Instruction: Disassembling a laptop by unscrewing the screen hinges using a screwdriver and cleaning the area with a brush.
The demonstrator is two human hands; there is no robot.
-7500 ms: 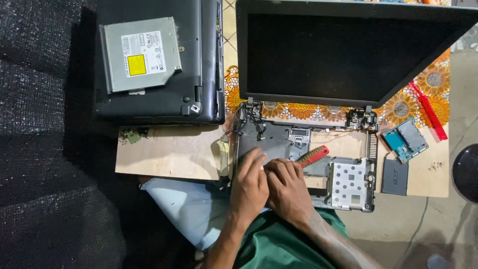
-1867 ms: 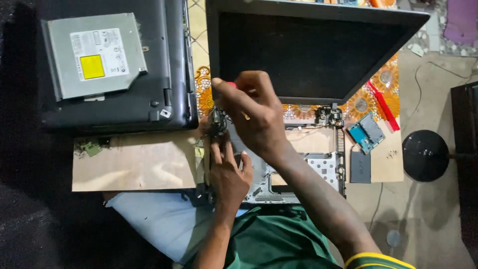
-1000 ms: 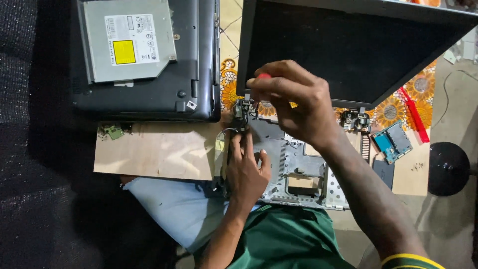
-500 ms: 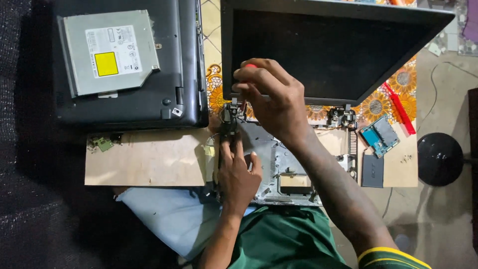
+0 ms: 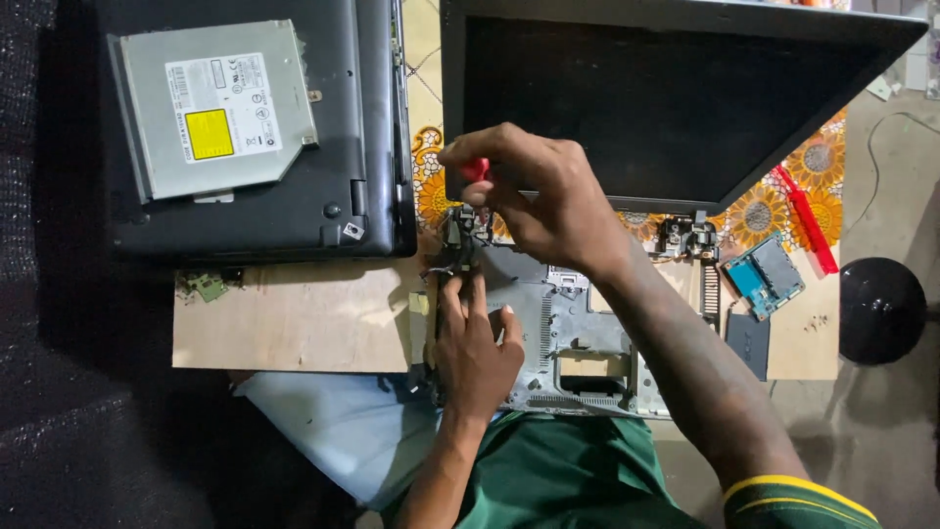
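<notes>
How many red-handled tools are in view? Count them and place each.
2. One red-handled screwdriver is gripped in the right hand over the left hinge; another red tool lies on the floral cloth at right. Others may be hidden.

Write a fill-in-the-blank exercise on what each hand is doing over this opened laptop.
1. The right hand holds a screwdriver with a ____ handle.
2. The left hand rests on the grey laptop base, fingers by the ____ hinge.
3. The silver optical drive lies on a closed ____ laptop.
4. The blue-faced module lies on the wooden ____.

Missing words: red; left; black; board
</notes>
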